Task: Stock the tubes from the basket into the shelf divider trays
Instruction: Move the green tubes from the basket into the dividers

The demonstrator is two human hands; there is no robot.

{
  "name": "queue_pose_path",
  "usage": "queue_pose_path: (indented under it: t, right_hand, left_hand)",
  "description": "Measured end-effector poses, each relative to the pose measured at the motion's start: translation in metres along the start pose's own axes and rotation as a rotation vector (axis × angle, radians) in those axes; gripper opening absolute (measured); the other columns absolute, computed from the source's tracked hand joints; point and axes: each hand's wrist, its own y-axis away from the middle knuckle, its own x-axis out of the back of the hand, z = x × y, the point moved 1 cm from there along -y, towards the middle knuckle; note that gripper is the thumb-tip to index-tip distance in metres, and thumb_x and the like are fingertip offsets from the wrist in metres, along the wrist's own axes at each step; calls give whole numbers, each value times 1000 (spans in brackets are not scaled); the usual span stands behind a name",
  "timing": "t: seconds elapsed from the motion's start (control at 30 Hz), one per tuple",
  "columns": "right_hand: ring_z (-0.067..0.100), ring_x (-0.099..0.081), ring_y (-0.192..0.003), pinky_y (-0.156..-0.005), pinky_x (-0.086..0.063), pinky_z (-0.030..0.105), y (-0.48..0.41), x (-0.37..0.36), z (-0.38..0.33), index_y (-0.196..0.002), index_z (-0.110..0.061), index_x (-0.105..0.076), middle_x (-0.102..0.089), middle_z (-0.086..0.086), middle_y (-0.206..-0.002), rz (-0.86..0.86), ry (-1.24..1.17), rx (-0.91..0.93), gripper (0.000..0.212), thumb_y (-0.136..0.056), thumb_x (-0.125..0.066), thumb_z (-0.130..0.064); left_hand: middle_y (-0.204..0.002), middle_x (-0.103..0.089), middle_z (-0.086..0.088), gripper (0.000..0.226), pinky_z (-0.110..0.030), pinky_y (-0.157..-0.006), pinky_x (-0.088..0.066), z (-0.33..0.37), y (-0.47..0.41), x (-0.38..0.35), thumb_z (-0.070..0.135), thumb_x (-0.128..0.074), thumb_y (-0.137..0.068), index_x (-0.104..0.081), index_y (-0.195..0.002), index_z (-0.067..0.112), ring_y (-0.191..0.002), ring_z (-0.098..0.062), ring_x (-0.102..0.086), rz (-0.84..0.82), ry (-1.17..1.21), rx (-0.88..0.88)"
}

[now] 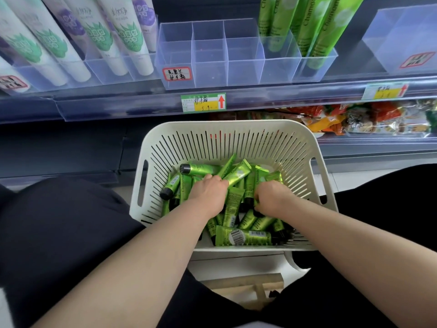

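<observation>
A cream slotted basket [305,147] sits on my lap below the shelf, holding several small green tubes [243,237] with black caps. Both my hands are down among them. My left hand [209,194] curls its fingers round a green tube [238,176] that points up and to the right. My right hand [274,197] has its fingers curled into the pile on another tube; which one is hidden. On the shelf above stands a clear divider tray [210,60] with empty compartments and a handwritten label [176,74].
Tall white tubes [123,36] fill trays at the left; tall green tubes [312,27] stand in the tray to the right. A price tag [203,102] hangs on the shelf rail. Snack packets [354,119] lie on the lower shelf at right. A wooden stool [255,287] shows below the basket.
</observation>
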Motion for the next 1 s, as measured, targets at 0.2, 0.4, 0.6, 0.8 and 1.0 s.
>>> queue_pose_path:
  t: [0.2, 0.4, 0.6, 0.8, 1.0]
  right_hand:
    - [21, -62, -93, -76, -53, 34, -13, 17, 11, -108, -21, -68, -68, 1, -101, 198, -68, -83, 27, -87, -54, -9]
    - [33, -25, -141, -118, -17, 48, -35, 12, 22, -146, -14, -30, -37, 16, -147, 79, -20, 17, 71, -80, -43, 8]
    - [38, -15, -143, -117, -12, 51, -50, 16, 17, -152, -16, -14, -20, 19, -154, 20, -29, -56, 82, -78, -45, 0]
    - [34, -30, -136, -113, -20, 53, -52, 21, 17, -139, -19, -40, -41, 12, -143, 10, -15, -27, 66, -74, -51, -13]
    - [23, -58, -106, -76, -50, 29, -26, 54, 16, -134, -18, -51, -57, 7, -126, -23, -31, 109, 53, -85, -53, 1]
  left_hand:
    - [-117, -58, -5, 45, -39, -92, -48, 0, -3, 2, -3, -51, -84, -55, -126, 13, -111, -24, -46, 10, -13, 2]
    - [-125, -55, -4, 51, -38, -92, -47, 2, 0, 0, -2, -50, -84, -51, -132, 15, -113, -23, -44, -5, -13, -9]
    - [-124, -55, -5, 50, -38, -92, -47, 1, -2, 1, -2, -51, -83, -51, -131, 13, -114, -24, -44, -17, -3, -3]
    - [-121, -54, -7, 46, -40, -94, -48, 1, -4, -1, 0, -54, -83, -49, -128, 12, -114, -25, -45, -15, 52, 35]
    - [-124, -51, -7, 46, -44, -96, -48, 5, -17, -3, 16, -60, -90, -46, -134, 11, -119, -27, -46, -14, 129, 86]
